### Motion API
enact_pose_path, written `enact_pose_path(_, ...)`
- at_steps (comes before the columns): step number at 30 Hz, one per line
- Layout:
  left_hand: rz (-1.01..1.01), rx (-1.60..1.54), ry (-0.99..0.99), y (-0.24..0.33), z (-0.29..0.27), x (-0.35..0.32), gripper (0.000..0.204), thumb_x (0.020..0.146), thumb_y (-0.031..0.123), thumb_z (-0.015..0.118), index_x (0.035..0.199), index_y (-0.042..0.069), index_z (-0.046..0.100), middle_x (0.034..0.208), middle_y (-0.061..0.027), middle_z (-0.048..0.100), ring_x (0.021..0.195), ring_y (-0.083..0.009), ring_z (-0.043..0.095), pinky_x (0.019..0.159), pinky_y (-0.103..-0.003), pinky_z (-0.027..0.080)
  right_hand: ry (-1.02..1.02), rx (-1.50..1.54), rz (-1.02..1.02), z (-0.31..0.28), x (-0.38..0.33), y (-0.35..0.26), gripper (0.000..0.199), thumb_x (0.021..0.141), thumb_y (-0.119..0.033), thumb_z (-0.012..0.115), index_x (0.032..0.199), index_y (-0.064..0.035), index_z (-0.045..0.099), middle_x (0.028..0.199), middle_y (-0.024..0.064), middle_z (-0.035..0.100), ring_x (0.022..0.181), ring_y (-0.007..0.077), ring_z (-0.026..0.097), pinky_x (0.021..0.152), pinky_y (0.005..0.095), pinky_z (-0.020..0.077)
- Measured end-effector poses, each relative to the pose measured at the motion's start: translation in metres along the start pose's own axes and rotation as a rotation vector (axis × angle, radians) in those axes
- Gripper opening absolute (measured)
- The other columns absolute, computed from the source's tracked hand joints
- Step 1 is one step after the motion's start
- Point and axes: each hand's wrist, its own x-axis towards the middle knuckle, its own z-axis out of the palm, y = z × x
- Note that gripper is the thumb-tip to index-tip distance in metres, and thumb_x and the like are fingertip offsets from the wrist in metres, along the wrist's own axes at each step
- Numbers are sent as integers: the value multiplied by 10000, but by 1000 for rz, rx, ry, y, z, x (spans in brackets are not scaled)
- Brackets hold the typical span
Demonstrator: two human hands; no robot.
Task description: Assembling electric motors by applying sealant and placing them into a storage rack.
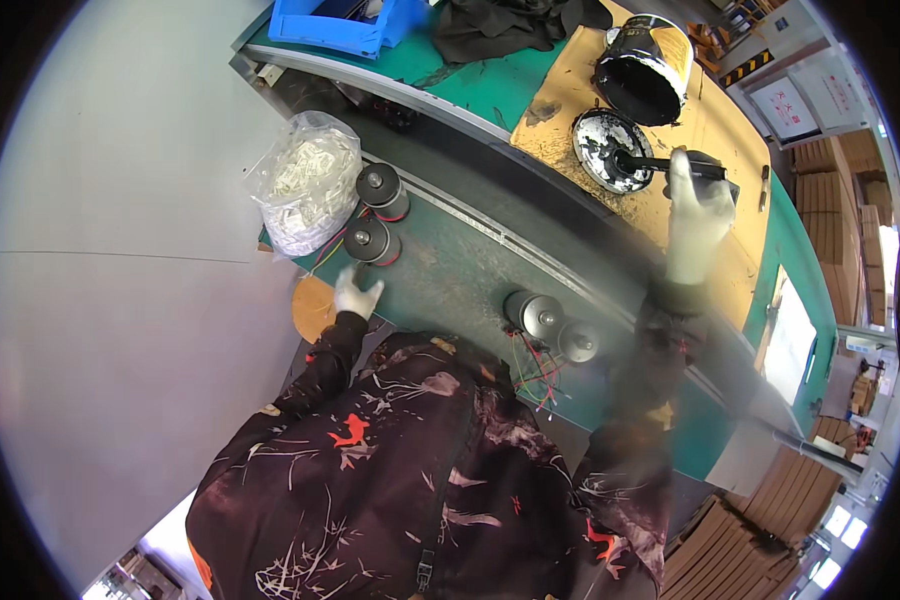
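My right hand (698,215), in a white glove, is closed around a black-handled brush (650,162) on the raised bench. The brush's dark tip rests in a round dish (598,140) smeared with black paint. Just behind the dish, a paint bucket (638,85) lies tilted, its mouth coated black. My gloved left hand (354,295) hovers empty, thumb and fingers apart, near the closest of two cylindrical motors (372,242). The other motor (378,185) stands just beyond it. Two more motors (536,314) with loose coloured wires sit right of centre on the lower green surface.
A clear plastic bag of small white pieces (315,170) sits left of the motors. Stained cardboard (560,85) lies under the bucket. A blue bin (335,30) and dark cloth (500,25) occupy the far bench. A metal rail (490,232) borders the lower surface; stacked cardboard (830,220) stands right.
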Motion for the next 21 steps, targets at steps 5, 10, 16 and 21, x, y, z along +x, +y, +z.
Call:
enact_pose_path(5,-124,369,-113,-47,22,-31,645,693,306,796,1237,41,574,1141,-190,615,1107,-353,590,950,-429,480,-76,-12,2,1,5,17,254,856,-238,775,899,7,720,675,46,670,620,58,565,623,247,487)
enact_pose_path(10,-328,373,-155,-75,18,-48,633,718,300,755,1268,53,563,1222,-212,602,1167,-361,567,988,-430,463,107,213,23,-27,-44,-17,148,880,-142,753,943,-23,693,748,-6,663,657,55,563,616,209,461)
enact_pose_path(16,-457,462,-333,-126,33,-53,516,719,376,723,1103,35,675,1072,-210,695,1055,-356,658,931,-431,510,19,140,352,-28,-167,75,134,864,-133,752,922,-31,688,700,-44,616,599,23,482,554,198,399)
enact_pose_path(21,-568,501,-617,-114,30,-51,520,732,460,679,1049,52,739,1060,-184,721,1043,-321,686,926,-410,518,-117,86,503,-10,-215,98,172,863,-167,744,855,-13,668,629,-32,600,554,21,472,521,223,396)
